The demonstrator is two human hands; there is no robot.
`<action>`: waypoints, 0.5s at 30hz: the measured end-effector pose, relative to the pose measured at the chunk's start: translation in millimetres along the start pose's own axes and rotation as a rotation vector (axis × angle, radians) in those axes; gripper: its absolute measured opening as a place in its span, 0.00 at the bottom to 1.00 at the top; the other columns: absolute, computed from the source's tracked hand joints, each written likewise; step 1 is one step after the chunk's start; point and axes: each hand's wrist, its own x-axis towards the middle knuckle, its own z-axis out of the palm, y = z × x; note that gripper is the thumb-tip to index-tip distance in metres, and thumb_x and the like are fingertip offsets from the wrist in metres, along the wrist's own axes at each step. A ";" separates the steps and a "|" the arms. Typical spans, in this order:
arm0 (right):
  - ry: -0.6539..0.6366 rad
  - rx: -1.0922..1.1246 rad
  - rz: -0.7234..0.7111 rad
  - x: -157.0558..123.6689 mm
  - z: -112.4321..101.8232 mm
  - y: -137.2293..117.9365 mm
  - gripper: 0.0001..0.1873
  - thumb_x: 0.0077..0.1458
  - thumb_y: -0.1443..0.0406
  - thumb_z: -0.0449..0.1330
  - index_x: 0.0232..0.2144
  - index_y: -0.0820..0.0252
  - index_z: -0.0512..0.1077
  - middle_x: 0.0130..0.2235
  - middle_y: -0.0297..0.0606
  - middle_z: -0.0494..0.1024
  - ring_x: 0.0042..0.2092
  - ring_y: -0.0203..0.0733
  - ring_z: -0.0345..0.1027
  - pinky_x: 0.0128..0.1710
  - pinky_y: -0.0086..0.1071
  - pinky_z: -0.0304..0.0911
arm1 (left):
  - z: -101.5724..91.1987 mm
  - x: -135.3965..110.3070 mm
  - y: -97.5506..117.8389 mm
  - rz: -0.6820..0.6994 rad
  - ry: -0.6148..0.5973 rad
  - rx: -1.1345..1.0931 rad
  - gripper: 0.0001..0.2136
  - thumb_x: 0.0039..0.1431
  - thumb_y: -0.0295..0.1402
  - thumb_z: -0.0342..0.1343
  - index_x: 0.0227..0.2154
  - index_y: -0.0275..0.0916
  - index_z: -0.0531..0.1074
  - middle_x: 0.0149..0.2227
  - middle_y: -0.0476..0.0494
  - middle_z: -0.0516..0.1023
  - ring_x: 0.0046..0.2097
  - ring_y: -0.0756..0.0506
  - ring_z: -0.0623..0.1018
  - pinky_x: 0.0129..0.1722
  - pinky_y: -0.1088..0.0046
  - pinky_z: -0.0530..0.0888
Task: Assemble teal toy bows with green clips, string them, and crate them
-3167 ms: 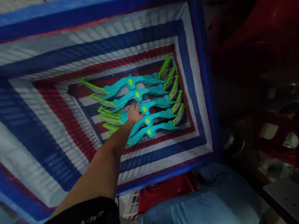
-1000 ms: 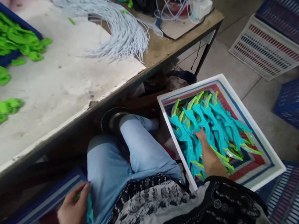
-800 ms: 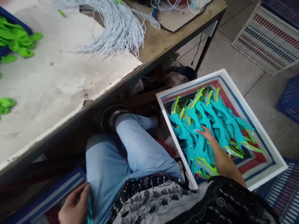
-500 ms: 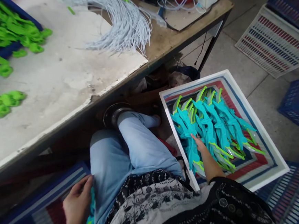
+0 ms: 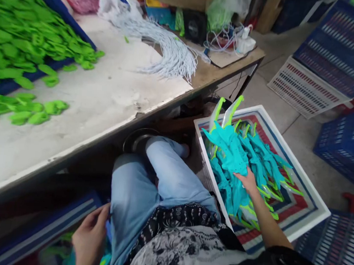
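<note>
My right hand [image 5: 248,181] is closed around a turquoise plastic toy piece [image 5: 229,147] with clear, lime-edged blades sticking up at its far end. The piece is raised over a white crate [image 5: 297,161] at my right, where several similar turquoise pieces [image 5: 260,149] lie in rows. Beside my left thigh, my left hand [image 5: 91,232] has its thumb and fingers pinched together; what they hold, if anything, is too small to make out. Below that hand is a blue crate [image 5: 46,230], partly hidden and blurred, with turquoise and green pieces inside.
Across the worktable [image 5: 106,98] lie a blue tray [image 5: 81,29] of green parts, loose green parts [image 5: 39,109] and a bundle of white cords [image 5: 173,54]. A white power strip [image 5: 245,44] sits at its far corner. Stacked crates [image 5: 309,87] stand on the floor to the right.
My right hand has lifted a turquoise piece from the pile in the white crate. My left hand stays pinched by my thigh. The view has tilted up, showing more of the table.
</note>
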 end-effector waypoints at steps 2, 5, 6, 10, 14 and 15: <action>0.079 0.060 -0.138 4.3 0.4 -37.7 0.31 0.32 0.55 0.71 0.42 0.60 0.74 0.41 0.44 0.81 0.41 0.49 0.75 0.48 0.46 0.69 | 1.9 0.5 13.1 -0.004 -0.047 -0.091 0.26 0.43 0.52 0.56 0.37 0.36 0.78 0.35 0.40 0.81 0.41 0.36 0.79 0.45 0.60 0.74; 0.231 0.295 -0.332 17.3 16.8 -115.7 0.31 0.30 0.57 0.72 0.41 0.60 0.72 0.39 0.41 0.81 0.39 0.46 0.75 0.47 0.44 0.69 | 2.2 -1.5 53.5 0.127 -0.101 -0.223 0.25 0.45 0.53 0.56 0.39 0.37 0.78 0.41 0.39 0.81 0.45 0.37 0.79 0.51 0.59 0.72; 0.268 0.404 -0.388 19.8 26.1 -146.2 0.32 0.30 0.57 0.72 0.41 0.59 0.72 0.39 0.39 0.81 0.39 0.45 0.75 0.47 0.44 0.69 | 0.6 -4.3 71.3 0.202 -0.111 -0.260 0.24 0.47 0.52 0.56 0.39 0.37 0.77 0.42 0.39 0.81 0.45 0.38 0.79 0.52 0.59 0.72; 0.115 0.830 -0.524 0.0 83.0 -261.8 0.31 0.37 0.53 0.69 0.45 0.56 0.70 0.42 0.37 0.80 0.43 0.44 0.75 0.49 0.44 0.69 | -15.4 -25.1 145.6 0.622 -0.073 -0.399 0.22 0.57 0.49 0.54 0.46 0.38 0.73 0.47 0.40 0.78 0.48 0.42 0.77 0.52 0.63 0.73; -0.351 0.982 -0.380 -68.8 164.3 -300.8 0.28 0.44 0.50 0.65 0.46 0.53 0.70 0.48 0.37 0.78 0.53 0.45 0.70 0.54 0.44 0.66 | -40.3 -33.5 184.7 1.019 0.139 -0.174 0.32 0.53 0.53 0.57 0.58 0.41 0.64 0.61 0.36 0.64 0.65 0.33 0.60 0.61 0.51 0.61; -0.452 0.990 -0.287 -88.6 184.1 -292.7 0.26 0.45 0.50 0.65 0.46 0.52 0.70 0.48 0.36 0.78 0.54 0.44 0.69 0.55 0.43 0.66 | -46.6 -31.2 183.3 1.023 0.211 -0.065 0.33 0.53 0.54 0.58 0.58 0.42 0.64 0.62 0.35 0.62 0.67 0.30 0.55 0.63 0.46 0.57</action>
